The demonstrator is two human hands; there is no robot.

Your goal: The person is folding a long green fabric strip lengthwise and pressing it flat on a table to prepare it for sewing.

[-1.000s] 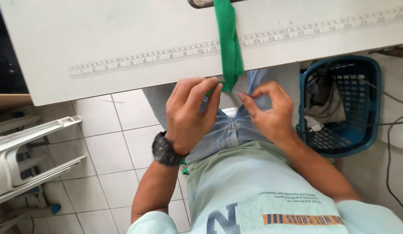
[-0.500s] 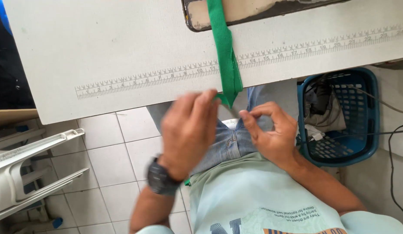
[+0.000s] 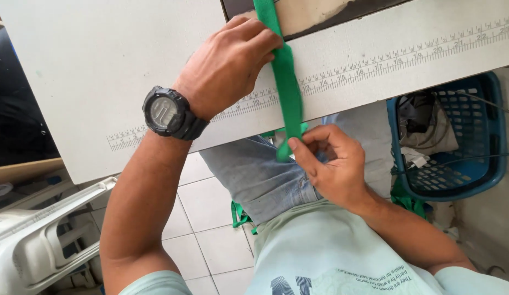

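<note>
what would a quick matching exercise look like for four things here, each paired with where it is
Things:
1. green strip
2. black watch
3. blue basket
4. white plastic chair

Places:
A. on the floor at the lower left edge of the view
B. on the left wrist
C. beside the table, at the right, with cables in it
D. running down over the table's printed ruler, between the left hand and the right hand

Pairs: 1-D, 2-B, 3-C, 4-A

Sewing workshop, white worktable [image 3: 101,82] with printed ruler [image 3: 375,68], tiled floor [image 3: 211,218]
</note>
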